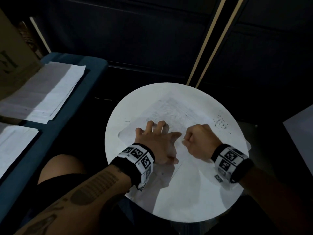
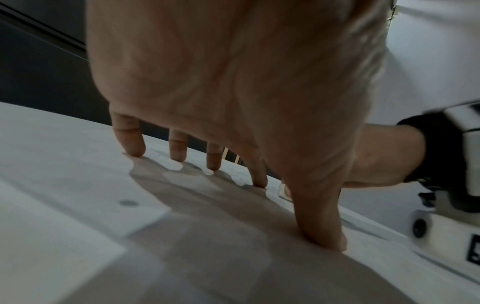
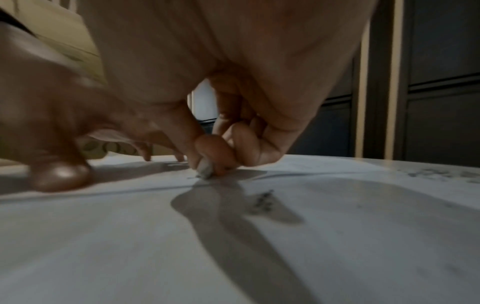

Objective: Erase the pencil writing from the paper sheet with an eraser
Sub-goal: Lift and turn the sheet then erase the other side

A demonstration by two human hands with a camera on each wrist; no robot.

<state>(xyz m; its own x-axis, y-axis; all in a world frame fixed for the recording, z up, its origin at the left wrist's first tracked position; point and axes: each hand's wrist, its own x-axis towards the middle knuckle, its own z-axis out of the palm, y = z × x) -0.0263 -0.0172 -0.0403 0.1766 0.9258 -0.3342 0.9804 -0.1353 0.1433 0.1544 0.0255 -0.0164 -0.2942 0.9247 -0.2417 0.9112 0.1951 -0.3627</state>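
Right hand (image 1: pixel 199 141) pinches my eraser (image 3: pixel 205 169) onto the paper (image 1: pixel 171 111); left hand (image 1: pixel 156 141) lies spread, pinning it. Crumbs (image 1: pixel 221 123) sit near the tabletop (image 1: pixel 194 200) rim.

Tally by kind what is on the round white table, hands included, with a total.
Hands: 2, the left hand with fingers spread on the paper, the right hand pinching the eraser
Paper sheet: 1
Eraser: 1
Patches of dark eraser crumbs: 1
Total: 5, on the table
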